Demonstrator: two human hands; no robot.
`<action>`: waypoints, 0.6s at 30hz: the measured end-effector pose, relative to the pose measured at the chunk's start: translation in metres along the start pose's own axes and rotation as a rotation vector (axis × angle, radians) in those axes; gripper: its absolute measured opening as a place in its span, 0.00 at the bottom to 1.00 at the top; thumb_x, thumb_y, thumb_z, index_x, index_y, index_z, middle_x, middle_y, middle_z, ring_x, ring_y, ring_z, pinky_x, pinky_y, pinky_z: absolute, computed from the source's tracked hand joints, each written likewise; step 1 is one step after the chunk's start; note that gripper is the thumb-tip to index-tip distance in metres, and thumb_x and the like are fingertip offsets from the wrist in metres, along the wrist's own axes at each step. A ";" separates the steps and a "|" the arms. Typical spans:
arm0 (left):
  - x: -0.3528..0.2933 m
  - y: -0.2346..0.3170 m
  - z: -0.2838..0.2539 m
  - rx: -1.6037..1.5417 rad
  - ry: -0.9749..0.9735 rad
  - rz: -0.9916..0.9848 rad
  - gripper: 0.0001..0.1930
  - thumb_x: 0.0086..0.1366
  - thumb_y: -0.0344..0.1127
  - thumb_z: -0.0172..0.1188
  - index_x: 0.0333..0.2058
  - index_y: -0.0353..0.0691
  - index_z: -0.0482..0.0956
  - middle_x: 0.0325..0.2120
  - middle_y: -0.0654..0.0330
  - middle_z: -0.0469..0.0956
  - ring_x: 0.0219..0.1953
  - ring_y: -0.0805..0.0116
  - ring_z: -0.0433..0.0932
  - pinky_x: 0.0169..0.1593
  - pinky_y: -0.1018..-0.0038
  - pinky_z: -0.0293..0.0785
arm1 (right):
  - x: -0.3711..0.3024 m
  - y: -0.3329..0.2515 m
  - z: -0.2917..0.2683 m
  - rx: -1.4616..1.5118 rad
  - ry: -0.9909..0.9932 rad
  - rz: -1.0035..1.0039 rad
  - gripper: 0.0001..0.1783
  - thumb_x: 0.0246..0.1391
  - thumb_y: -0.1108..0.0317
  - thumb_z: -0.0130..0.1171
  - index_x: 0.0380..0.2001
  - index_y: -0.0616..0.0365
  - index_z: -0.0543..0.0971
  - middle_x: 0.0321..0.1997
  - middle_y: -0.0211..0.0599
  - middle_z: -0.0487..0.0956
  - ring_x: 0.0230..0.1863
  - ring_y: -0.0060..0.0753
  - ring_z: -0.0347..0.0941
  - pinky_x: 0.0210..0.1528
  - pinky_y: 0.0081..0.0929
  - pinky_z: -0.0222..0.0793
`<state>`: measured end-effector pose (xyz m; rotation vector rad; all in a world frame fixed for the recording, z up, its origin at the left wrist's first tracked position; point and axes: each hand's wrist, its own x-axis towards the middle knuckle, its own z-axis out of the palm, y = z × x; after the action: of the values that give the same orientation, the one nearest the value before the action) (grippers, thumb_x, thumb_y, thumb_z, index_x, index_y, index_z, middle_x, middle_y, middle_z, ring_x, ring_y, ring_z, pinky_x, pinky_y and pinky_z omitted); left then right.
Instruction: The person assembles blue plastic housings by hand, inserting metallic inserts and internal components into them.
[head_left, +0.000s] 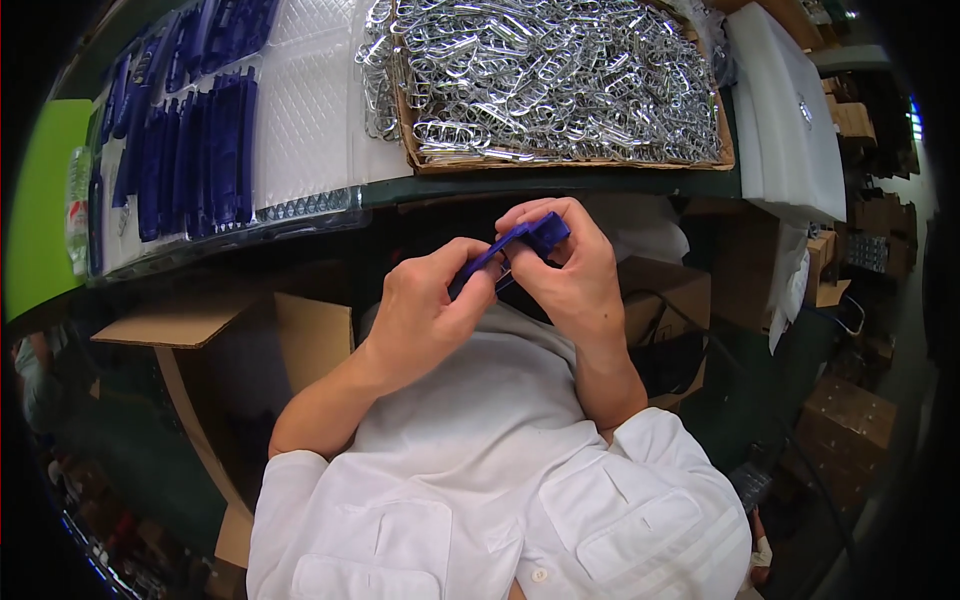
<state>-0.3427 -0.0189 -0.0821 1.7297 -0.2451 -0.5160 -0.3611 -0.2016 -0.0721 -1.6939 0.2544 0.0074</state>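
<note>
Between my two hands, close to my body and just below the table edge, is a long dark blue plastic part (546, 233). My left hand (428, 296) pinches its lower left end, thumb against fingers. At the upper right, my right hand (572, 268) grips the wider, block-like end with its fingers curled round it. A thin metal piece seems to show between the hands, but it is too small to make out. Beyond them stands a shallow cardboard box (728, 150) heaped with shiny silver wire clips (560, 80).
At the left, clear plastic trays (310, 95) bear rows of similar blue parts (205, 150). A bright green surface (45, 200) and a clear bottle (77, 210) lie farther left. White foam sheets (790, 110) stand at the right. Below are an opened carton (180, 320) and another box (680, 290).
</note>
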 end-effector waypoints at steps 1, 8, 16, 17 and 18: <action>0.001 -0.003 -0.001 -0.054 -0.030 -0.040 0.10 0.69 0.32 0.62 0.46 0.33 0.82 0.22 0.57 0.82 0.23 0.71 0.81 0.30 0.72 0.75 | 0.000 0.000 -0.002 -0.009 -0.035 0.022 0.13 0.57 0.86 0.61 0.44 0.63 0.76 0.49 0.38 0.83 0.47 0.22 0.81 0.48 0.23 0.80; 0.006 -0.005 -0.008 -0.342 -0.193 -0.202 0.12 0.71 0.34 0.63 0.49 0.35 0.80 0.29 0.64 0.84 0.30 0.80 0.80 0.34 0.78 0.77 | 0.001 0.002 -0.006 -0.039 -0.021 0.115 0.16 0.60 0.81 0.66 0.51 0.63 0.77 0.51 0.35 0.83 0.49 0.21 0.80 0.51 0.21 0.78; 0.010 -0.007 -0.009 -0.488 -0.197 -0.257 0.11 0.75 0.31 0.59 0.52 0.33 0.74 0.34 0.58 0.85 0.35 0.78 0.83 0.34 0.79 0.80 | -0.004 -0.005 -0.009 0.082 -0.014 0.074 0.24 0.60 0.77 0.71 0.57 0.64 0.76 0.50 0.34 0.83 0.51 0.23 0.80 0.56 0.23 0.77; 0.010 -0.006 -0.008 -0.479 -0.171 -0.246 0.11 0.76 0.30 0.58 0.52 0.33 0.74 0.34 0.58 0.85 0.34 0.78 0.83 0.34 0.79 0.80 | -0.006 -0.007 -0.009 0.082 -0.014 0.076 0.24 0.60 0.77 0.71 0.57 0.64 0.76 0.50 0.34 0.83 0.51 0.23 0.80 0.56 0.23 0.77; 0.011 -0.005 -0.007 -0.469 -0.145 -0.235 0.10 0.76 0.30 0.57 0.51 0.33 0.74 0.34 0.58 0.85 0.34 0.78 0.83 0.33 0.79 0.80 | -0.008 -0.010 -0.008 -0.053 0.066 0.014 0.24 0.58 0.78 0.72 0.57 0.63 0.77 0.51 0.36 0.82 0.51 0.24 0.80 0.56 0.24 0.77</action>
<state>-0.3307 -0.0159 -0.0884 1.2696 -0.0166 -0.8039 -0.3685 -0.2072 -0.0594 -1.7469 0.3180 -0.0320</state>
